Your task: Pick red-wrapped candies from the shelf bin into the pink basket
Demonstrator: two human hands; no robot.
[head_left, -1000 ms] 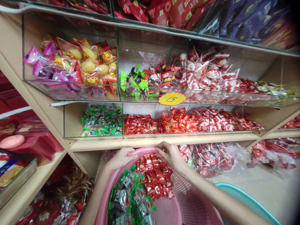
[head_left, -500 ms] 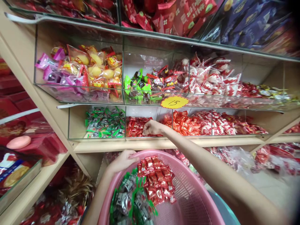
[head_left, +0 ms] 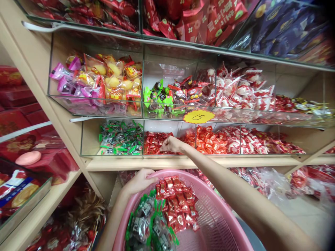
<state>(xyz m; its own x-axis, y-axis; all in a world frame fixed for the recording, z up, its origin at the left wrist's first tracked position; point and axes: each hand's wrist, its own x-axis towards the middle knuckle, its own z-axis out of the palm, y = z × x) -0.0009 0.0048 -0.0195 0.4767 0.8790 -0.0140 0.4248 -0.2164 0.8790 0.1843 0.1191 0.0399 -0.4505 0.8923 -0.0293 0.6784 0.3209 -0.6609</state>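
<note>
Though smooth-rimmed, a mesh-walled pink basket (head_left: 213,207)

– Looks like what sort of place?
– Looks like a shop selling sweets. Shows wrapped sweets (head_left: 152,141) loose in clear bins (head_left: 90,139) across mid-frame.
– Marked with anything?
– Marked, right of centre, with a yellow price-style tag (head_left: 199,116) reading 15.
– Stocked elsewhere too?
– Stocked with red packets (head_left: 193,28) at top centre, blue packets (head_left: 280,28) at upper right, and bagged sweets (head_left: 272,183) under the shelf (head_left: 120,164) at lower right.
</note>
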